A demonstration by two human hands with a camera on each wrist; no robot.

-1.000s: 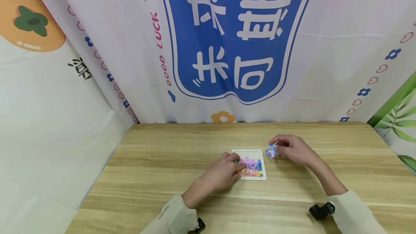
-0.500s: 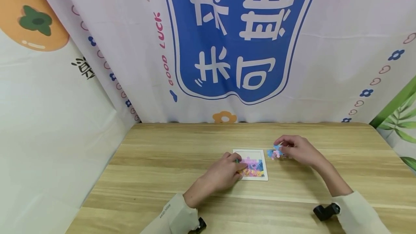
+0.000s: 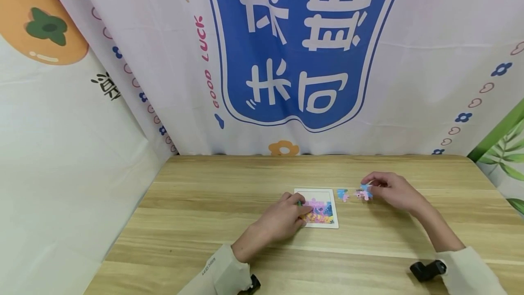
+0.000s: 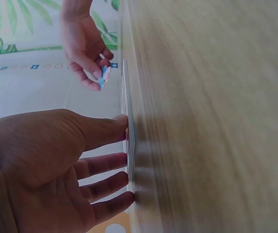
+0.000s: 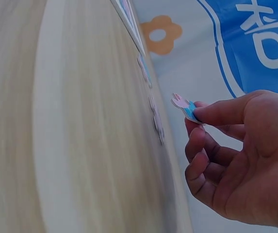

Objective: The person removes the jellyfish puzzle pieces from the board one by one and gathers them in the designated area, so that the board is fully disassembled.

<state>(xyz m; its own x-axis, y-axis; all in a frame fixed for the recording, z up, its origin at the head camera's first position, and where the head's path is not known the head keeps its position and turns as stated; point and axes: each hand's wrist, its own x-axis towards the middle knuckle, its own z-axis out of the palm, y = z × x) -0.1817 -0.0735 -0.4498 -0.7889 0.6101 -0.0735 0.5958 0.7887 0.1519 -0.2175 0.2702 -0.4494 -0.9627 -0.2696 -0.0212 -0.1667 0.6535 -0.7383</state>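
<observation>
A white-framed jigsaw board (image 3: 336,215) lies flat on the table, its lower part filled with pink, yellow and blue picture, its upper part bare white. My left hand (image 3: 278,217) rests on the board's left side; in the left wrist view, thumb and fingers (image 4: 110,184) reach to its edge with no tight curl. Right of the board, my right hand (image 3: 390,190) pinches a blue-and-pink jigsaw piece (image 5: 189,110) between thumb and fingers, held above the table. Below it lie a blue-and-pink loose piece (image 3: 342,195) and a pinkish loose piece (image 5: 156,121), partly covered in the head view.
The wood-grain table (image 3: 213,195) ends at the back against a printed cloth (image 3: 409,81). Another pale cloth (image 3: 61,149) hangs on the left. A black wrist camera (image 3: 425,270) sits at the right sleeve.
My right hand has moved to the right with the pinched piece, away from the board, uncovering the loose piece nearest the board. The left hand has stayed on the board.
</observation>
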